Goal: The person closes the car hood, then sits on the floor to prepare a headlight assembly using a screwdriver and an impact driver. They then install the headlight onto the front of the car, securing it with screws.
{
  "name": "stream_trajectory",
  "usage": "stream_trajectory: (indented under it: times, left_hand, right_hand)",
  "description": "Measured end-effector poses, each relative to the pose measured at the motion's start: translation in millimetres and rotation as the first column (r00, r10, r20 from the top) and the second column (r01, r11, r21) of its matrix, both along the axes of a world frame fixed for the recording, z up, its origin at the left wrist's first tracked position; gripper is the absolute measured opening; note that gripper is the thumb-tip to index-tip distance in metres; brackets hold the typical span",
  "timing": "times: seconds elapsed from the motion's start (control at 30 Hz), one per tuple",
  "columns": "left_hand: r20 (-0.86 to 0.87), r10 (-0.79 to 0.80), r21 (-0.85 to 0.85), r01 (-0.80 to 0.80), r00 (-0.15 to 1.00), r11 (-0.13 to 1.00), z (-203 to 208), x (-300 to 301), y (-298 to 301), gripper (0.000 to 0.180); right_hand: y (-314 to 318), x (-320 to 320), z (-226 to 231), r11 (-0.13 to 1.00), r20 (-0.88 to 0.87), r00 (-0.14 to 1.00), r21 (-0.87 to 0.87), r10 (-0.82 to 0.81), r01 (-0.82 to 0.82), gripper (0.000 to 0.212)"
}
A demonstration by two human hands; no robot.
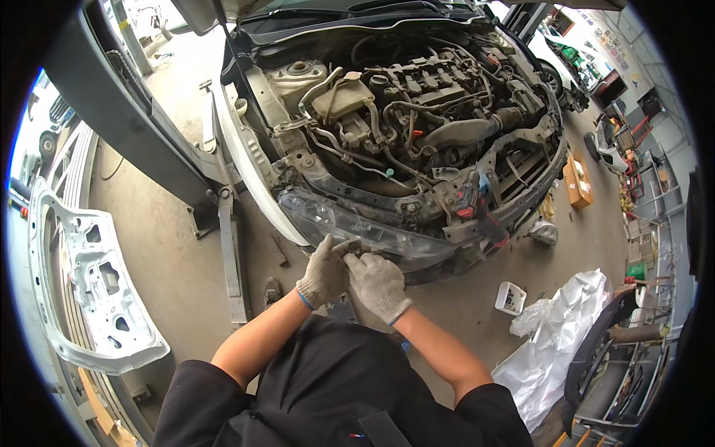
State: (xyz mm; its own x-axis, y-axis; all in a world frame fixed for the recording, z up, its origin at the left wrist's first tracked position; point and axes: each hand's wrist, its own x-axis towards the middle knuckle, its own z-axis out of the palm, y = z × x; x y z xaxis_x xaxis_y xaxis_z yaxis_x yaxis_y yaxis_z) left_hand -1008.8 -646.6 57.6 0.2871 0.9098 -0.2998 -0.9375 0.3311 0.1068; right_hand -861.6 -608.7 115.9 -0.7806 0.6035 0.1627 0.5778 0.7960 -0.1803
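Both my hands wear pale knit work gloves and meet in front of the car's headlight (pixel 325 213). My left hand (pixel 323 277) is closed around a small dark part (pixel 348 246), which sticks out between the gloves. From the other side, my right hand (pixel 378 286) pinches the same part, its fingertips touching it. Gloves cover much of the piece, so its exact kind cannot be made out. Just beyond lies the open engine bay with its engine (pixel 432 86) exposed. On the front frame rests a black-and-red cordless power tool (pixel 469 197).
A grey lift post (pixel 126 112) and its arm (pixel 233 261) stand left of the car. A white stripped panel (pixel 104 279) leans farther left. At right are a small white bin (pixel 511 297), plastic sheeting (pixel 555 339), a cardboard box (pixel 577 181) and a dark bumper (pixel 596 357).
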Motion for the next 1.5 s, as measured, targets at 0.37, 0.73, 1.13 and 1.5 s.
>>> stream_trajectory:
  times: [0.37,0.73,1.13,1.5]
  left_hand:
    - [0.479,-0.126,0.077,0.101,0.869,0.992,-28.9,13.0,-3.7,0.057]
    - [-0.217,-0.115,0.123,0.144,0.969,0.982,-54.8,33.7,0.3,0.043]
    - [-0.481,-0.098,-0.064,0.077,0.871,0.995,-17.9,29.6,-10.1,0.037]
    - [-0.682,-0.170,-0.048,0.189,0.712,0.981,-4.2,29.1,-5.4,0.040]
  right_hand:
    - [-2.0,13.1,-23.6,0.989,0.085,0.991,-0.101,-0.101,0.109,0.015]
    - [-19.4,28.5,-14.9,0.928,-0.439,0.826,-0.277,-0.353,0.250,0.009]
    - [-38.2,64.5,-48.7,0.282,-0.244,0.471,-0.959,-0.848,0.012,0.006]
    - [-39.5,71.2,-59.9,0.137,-0.146,0.347,-0.989,-0.926,-0.049,0.013]
